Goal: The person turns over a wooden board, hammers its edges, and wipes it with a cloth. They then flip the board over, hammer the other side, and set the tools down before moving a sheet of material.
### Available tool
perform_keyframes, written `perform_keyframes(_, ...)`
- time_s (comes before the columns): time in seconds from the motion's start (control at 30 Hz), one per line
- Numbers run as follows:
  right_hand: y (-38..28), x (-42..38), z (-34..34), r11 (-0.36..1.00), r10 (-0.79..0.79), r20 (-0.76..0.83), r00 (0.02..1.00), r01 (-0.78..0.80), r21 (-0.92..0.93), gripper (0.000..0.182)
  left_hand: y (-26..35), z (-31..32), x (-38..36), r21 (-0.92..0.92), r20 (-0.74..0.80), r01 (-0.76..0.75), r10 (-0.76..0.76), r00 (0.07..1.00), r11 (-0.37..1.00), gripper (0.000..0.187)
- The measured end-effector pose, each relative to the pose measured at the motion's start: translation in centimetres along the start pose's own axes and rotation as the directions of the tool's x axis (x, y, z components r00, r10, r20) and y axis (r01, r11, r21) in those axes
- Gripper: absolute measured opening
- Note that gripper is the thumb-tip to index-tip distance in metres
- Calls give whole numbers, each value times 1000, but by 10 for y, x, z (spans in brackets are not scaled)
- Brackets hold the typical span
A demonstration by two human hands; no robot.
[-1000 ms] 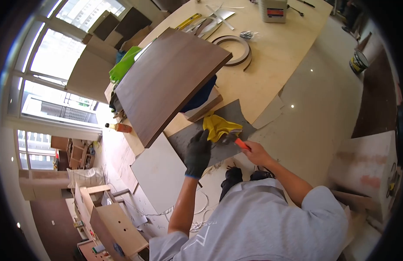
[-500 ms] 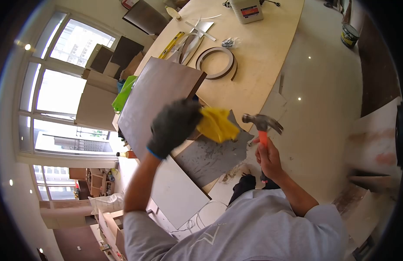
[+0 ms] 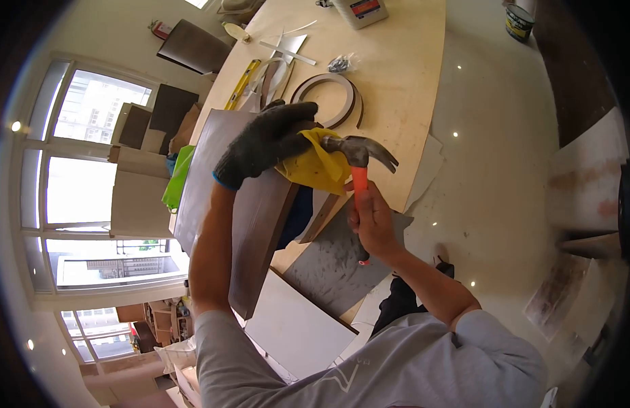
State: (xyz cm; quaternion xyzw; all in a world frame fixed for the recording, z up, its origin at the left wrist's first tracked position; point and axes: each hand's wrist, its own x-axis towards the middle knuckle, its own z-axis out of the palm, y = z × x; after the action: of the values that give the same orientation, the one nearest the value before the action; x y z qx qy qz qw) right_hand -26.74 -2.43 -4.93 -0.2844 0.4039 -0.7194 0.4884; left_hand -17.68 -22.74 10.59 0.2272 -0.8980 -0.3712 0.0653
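Observation:
My left hand (image 3: 268, 141), in a dark glove with a blue cuff, grips a yellow cloth (image 3: 313, 163) over the end of a brown wood-grain panel box (image 3: 250, 224). Bare and closed, my right hand (image 3: 373, 223) holds a claw hammer (image 3: 359, 166) by its orange handle. The hammer's face is right at the cloth's edge, with its claw pointing right. Dark blue material shows inside the box, below the cloth. A coil of brown edge banding (image 3: 321, 98) lies on the table just beyond my gloved hand.
The plywood table (image 3: 403, 75) holds a yellow spirit level (image 3: 243, 85), a plastic bag of small parts (image 3: 340, 63) and a white jug (image 3: 361, 12). A grey scuffed sheet (image 3: 335, 262) and a white board (image 3: 294, 326) lie nearer me. A paint bucket (image 3: 519, 24) stands on the floor.
My right hand has brought the hammer left and up to the cloth. My left hand has moved slightly up with the cloth, and the camera view has shifted.

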Motion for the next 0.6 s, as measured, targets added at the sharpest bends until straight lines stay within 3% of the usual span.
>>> perform_keyframes(0.07,6,1,6,1000,1,-23,1000,-1,16,37,-10,1,4,452,64,-219,214,975,865,54)
perform_keyframes(0.17,6,5,10,998,39,-50,998,-42,-56,36,2,3,3,376,54,-146,136,989,915,59)
perform_keyframes(0.27,17,5,9,992,-18,-79,997,27,122,37,-1,0,4,321,27,-171,172,985,931,61)
perform_keyframes(0.37,19,15,12,996,-20,-69,997,14,-93,37,-5,0,4,287,-12,-194,206,978,938,56)
perform_keyframes(0.47,17,9,5,989,-86,-92,992,96,111,40,-11,7,6,186,-56,-132,145,988,974,48)
perform_keyframes(0.57,15,14,15,992,-89,-142,986,74,-105,42,-16,12,6,410,-119,-169,236,964,896,41)
perform_keyframes(0.6,11,16,12,991,-68,-139,988,50,-123,41,-13,13,6,360,-126,-104,159,979,927,40)
